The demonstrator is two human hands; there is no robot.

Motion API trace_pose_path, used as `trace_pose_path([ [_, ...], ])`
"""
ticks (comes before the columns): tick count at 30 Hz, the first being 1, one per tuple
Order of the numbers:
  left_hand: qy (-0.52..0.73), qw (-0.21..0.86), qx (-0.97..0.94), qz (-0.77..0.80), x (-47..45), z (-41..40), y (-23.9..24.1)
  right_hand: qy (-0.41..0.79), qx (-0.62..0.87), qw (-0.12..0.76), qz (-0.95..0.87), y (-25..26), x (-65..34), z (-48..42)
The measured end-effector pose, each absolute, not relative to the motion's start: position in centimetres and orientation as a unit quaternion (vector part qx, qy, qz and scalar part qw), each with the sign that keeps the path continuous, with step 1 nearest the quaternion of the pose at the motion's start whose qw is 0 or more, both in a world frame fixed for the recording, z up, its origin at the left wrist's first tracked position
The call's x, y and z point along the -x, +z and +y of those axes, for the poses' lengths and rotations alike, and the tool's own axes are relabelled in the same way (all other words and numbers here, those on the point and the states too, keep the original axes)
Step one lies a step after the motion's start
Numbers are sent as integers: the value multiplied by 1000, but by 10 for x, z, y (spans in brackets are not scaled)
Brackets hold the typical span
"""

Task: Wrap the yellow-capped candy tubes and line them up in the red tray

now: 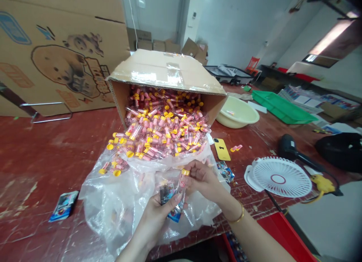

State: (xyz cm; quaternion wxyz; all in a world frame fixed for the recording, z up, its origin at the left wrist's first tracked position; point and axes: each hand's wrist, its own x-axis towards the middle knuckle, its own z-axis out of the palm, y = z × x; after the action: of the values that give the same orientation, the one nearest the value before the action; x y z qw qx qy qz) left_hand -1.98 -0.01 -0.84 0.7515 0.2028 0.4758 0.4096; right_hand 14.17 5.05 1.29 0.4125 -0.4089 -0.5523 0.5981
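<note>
My left hand [155,211] is closed around a small blue and black packet [166,192], its thumb pressed across the front. Clear plastic film [162,176] shows above the packet, seemingly a bag around it. My right hand [205,181] pinches a clear tube with a yellow cap [185,172] and pink contents, right beside the packet. Whether the tube is inside the clear film I cannot tell. Just beyond my hands, a heap of similar capped tubes [158,130] spills from a cardboard box [166,71] lying on its side, onto a translucent plastic sheet [107,205].
One blue packet [64,206] lies on the red table [36,152] at left, others [225,172] at right. Rightward are a yellow phone [222,149], white fan [278,178], pale basin [239,113], green tray [283,106] and black hair dryer [288,145]. A large printed carton [65,28] stands left.
</note>
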Motion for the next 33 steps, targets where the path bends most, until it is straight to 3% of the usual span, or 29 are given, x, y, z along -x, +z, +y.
trace_pose_path([
  [3,406,777,-161,453,18,4,-5,613,403,409,-542,0,-137,37],
  [8,427,781,-131,436,14,11,-1,463,435,417,-650,-16,-122,6],
  [15,418,783,-162,432,14,2,1,543,407,438,-589,-21,-115,-2],
  [28,426,776,-162,435,13,-4,-1,524,381,475,-596,-19,-116,-3],
  [33,442,727,-226,475,10,-4,-5,549,390,477,-565,-16,-130,0],
])
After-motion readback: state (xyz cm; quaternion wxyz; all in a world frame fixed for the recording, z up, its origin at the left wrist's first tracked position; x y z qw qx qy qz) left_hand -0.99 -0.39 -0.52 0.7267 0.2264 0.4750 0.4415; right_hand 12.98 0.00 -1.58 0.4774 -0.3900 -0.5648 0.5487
